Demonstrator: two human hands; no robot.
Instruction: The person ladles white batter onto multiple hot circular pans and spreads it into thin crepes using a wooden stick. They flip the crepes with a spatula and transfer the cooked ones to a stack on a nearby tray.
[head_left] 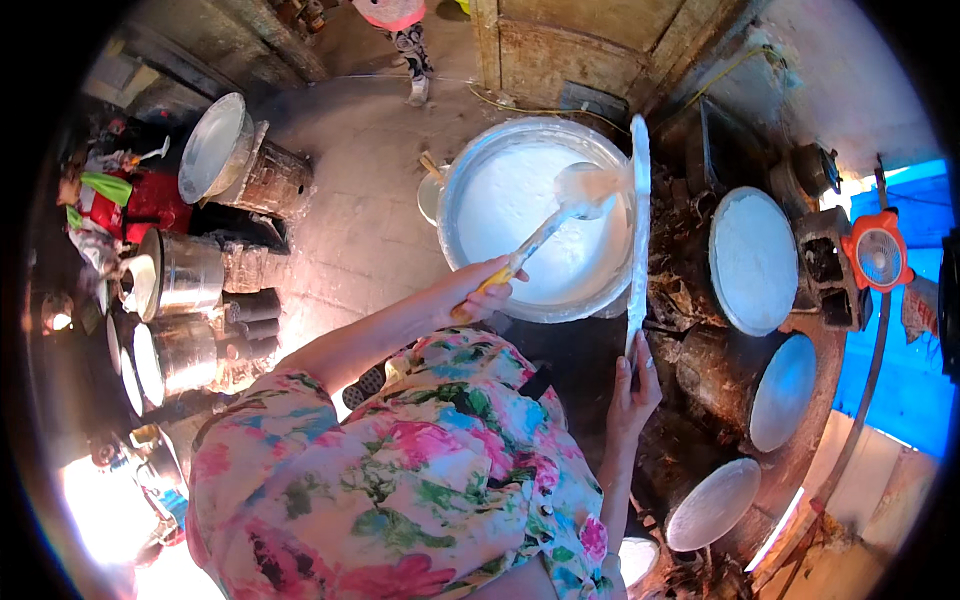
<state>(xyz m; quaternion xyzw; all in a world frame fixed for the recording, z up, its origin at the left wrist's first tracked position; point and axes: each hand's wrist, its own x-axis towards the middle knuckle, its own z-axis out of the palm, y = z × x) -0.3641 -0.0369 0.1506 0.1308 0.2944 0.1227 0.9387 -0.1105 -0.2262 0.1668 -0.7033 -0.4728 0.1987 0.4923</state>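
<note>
A wide metal basin (452,248) of thick white batter (530,200) stands in front of me. My left hand (487,290) is wrapped round the yellow-ended handle of a ladle (535,243), whose motion-blurred, batter-smeared bowl is over the basin. My right hand (633,388) grips the lower end of a long, flat, white-coated stick (640,220), which points away from me along the basin's right rim. The ladle's bowl is beside the stick; whether they touch is unclear.
Round griddles with pale tops stand on my right, including a far griddle (754,262), a middle one (783,392) and a near one (714,505). An orange fan (880,255) is beyond them. Pots and stoves line the left. Another person's leg (412,55) shows at the far side.
</note>
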